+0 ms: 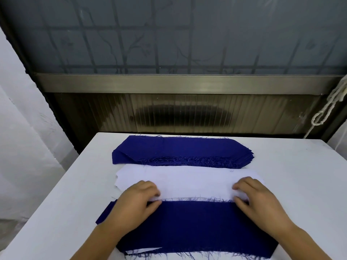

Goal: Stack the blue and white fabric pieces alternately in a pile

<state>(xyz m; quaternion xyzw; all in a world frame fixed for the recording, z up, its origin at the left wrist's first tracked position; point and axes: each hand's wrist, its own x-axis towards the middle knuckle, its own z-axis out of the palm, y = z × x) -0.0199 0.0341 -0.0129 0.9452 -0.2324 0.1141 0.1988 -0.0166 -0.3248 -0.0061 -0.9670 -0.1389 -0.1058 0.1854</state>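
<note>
Between both hands (191, 199), white fabric piece (189, 182) is pinched.

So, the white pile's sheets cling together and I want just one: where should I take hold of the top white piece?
Probably pinch the top white piece at its near long edge, near both ends, coming from the near side. That edge lies exposed beside the blue piece, right under the left hand and right hand.

two bare forearms reach in from below. left hand (138, 198) and right hand (257, 196) wear nothing. no sleeves show.
</note>
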